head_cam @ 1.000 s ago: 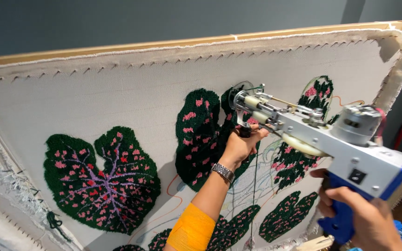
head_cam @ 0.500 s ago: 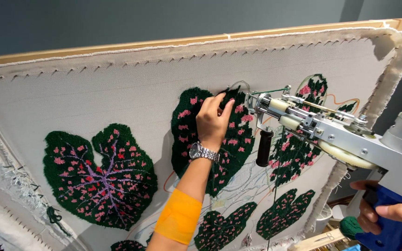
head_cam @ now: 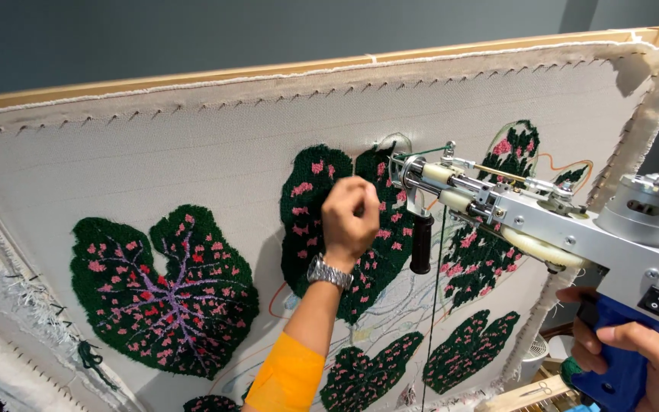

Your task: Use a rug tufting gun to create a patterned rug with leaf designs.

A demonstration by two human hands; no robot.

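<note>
Cream cloth (head_cam: 192,152) on its wooden frame (head_cam: 192,76), dark wall behind: I count several green-pink leaves (head_cam: 163,294) tufted, outlines and much bare backing left. Tufting gun (head_cam: 543,221) has its needle at the cloth; right hand (head_cam: 642,355) wraps the blue grip, left hand (head_cam: 350,221) curled, pinching at the pile.

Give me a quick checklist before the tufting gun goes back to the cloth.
1. Right hand around the blue grip of the tufting gun: ok.
2. Left hand off the gun's black front handle: not ok, it is bunched against the green leaf.
3. Needle tip at the cloth: cannot tell.
4. Cloth flat on the wooden frame: ok.
5. Yarn thread hanging free below the gun: ok.
</note>
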